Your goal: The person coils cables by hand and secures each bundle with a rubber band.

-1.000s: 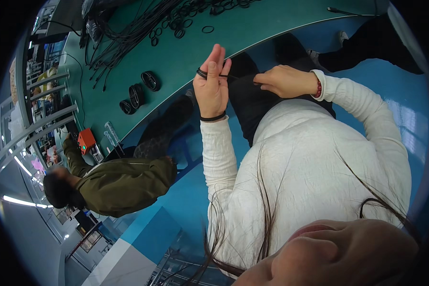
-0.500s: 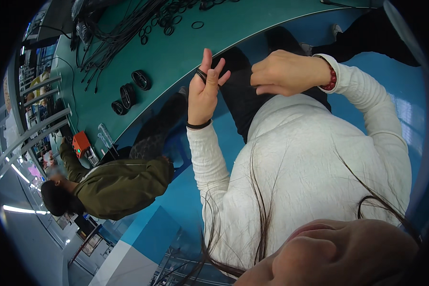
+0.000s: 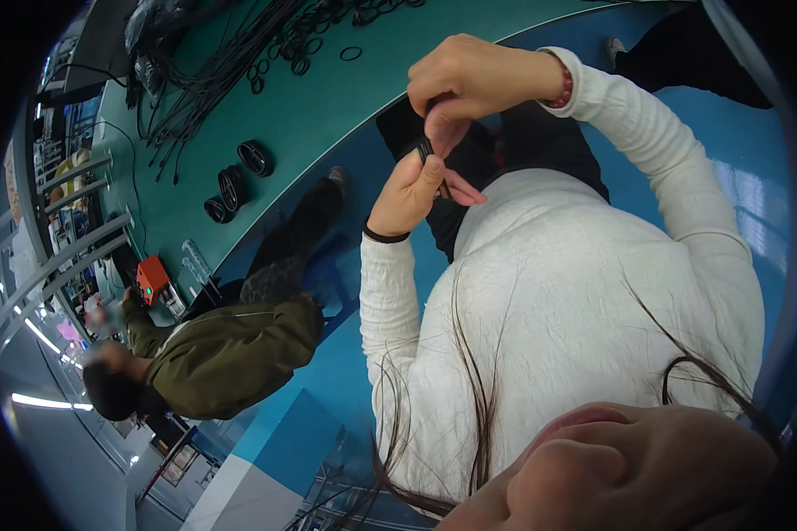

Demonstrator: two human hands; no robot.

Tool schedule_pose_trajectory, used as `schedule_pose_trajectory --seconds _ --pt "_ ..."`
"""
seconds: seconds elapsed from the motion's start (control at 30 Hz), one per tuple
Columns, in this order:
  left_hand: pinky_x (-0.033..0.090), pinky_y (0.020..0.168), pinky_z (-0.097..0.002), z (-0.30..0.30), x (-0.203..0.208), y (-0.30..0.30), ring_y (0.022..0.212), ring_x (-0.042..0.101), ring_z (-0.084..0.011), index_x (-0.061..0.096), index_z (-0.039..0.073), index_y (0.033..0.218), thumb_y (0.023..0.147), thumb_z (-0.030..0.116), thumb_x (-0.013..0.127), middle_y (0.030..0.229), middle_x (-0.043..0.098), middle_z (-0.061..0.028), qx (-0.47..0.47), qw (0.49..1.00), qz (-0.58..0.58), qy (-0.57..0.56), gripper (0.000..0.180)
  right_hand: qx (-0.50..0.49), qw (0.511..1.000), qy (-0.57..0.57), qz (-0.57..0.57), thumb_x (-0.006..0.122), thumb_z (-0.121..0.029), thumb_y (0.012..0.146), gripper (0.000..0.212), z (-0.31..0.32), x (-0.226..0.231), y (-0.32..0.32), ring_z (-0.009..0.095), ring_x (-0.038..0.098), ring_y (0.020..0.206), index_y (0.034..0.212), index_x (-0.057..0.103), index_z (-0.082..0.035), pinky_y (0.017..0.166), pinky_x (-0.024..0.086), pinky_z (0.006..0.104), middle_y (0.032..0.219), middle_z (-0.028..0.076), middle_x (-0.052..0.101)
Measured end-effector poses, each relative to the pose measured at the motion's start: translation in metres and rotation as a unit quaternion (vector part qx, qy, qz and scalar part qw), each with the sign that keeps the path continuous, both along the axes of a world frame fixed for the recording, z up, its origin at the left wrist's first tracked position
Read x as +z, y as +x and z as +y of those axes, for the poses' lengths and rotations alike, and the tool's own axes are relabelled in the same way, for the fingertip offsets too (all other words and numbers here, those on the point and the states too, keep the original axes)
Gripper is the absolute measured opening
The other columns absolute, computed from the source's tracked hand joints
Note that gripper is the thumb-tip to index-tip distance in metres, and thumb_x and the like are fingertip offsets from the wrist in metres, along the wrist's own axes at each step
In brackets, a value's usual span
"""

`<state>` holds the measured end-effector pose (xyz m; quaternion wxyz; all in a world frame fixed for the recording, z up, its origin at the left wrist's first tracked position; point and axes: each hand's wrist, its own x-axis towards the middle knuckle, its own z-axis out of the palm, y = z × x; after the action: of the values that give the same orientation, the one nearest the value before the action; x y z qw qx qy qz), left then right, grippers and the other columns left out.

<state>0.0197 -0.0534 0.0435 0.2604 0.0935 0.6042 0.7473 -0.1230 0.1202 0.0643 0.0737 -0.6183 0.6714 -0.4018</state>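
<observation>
My left hand (image 3: 405,196) is raised in front of my body, its thumb pressing a small black coil (image 3: 424,149) against the fingers. The coil looks like wound cable, seen nearly edge-on, and the fingers partly hide it. Above it, my right hand (image 3: 483,78) bends down with curled fingers, and its fingertips meet the coil's upper part. Whether the right fingers also pinch a loose end is hidden. Three similar black coils, the nearest one (image 3: 256,157) among them, stand on the green table (image 3: 319,106) to the left of my hands.
Long black cables (image 3: 199,97) and several loose black rings (image 3: 351,53) lie on the table's far part. An orange box (image 3: 151,280) sits at the left, close to a co-worker in an olive jacket (image 3: 230,358). The table's curved edge runs beyond my hands.
My right hand has moved left and up to meet the left hand. The left hand has turned, and its raised fingers have folded toward the right, with the black coil now between thumb and fingers.
</observation>
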Motion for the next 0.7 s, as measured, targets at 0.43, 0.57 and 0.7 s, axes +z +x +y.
schedule_pose_trajectory --seconds 0.43,0.57,0.7 --pt "0.056 0.085 -0.0376 -0.022 0.009 -0.017 0.118 0.049 -0.0416 0.025 -0.001 0.142 0.097 0.042 0.037 0.144 0.028 -0.0260 0.213 0.945 0.034 0.245 0.064 -0.028 0.963 0.153 -0.220 0.049 -0.021 0.094 0.018 0.031 -0.061 0.071 0.032 0.061 0.063 0.094 0.057 -0.004 0.057 0.047 0.0368 0.072 0.017 0.061" --pt "0.052 0.090 -0.0425 -0.027 0.000 -0.016 0.121 0.047 -0.0394 0.026 -0.003 0.141 0.099 0.031 0.039 0.144 0.030 -0.0229 0.285 0.948 0.050 0.133 0.055 -0.014 0.969 0.180 -0.169 0.056 -0.016 0.089 0.014 0.046 -0.010 0.077 0.033 0.061 0.063 0.085 0.054 -0.002 0.057 0.045 0.0402 0.069 0.014 0.061" --pt "0.049 0.092 -0.0383 -0.009 -0.002 -0.001 0.121 0.049 -0.0335 0.024 -0.003 0.142 0.099 0.026 0.041 0.146 0.029 -0.0201 0.205 0.978 0.042 0.016 0.054 0.018 0.986 0.163 -0.014 0.060 -0.015 0.085 0.014 0.038 0.032 0.049 0.031 0.061 0.062 0.084 0.057 -0.002 0.055 0.045 0.0387 0.068 0.013 0.060"
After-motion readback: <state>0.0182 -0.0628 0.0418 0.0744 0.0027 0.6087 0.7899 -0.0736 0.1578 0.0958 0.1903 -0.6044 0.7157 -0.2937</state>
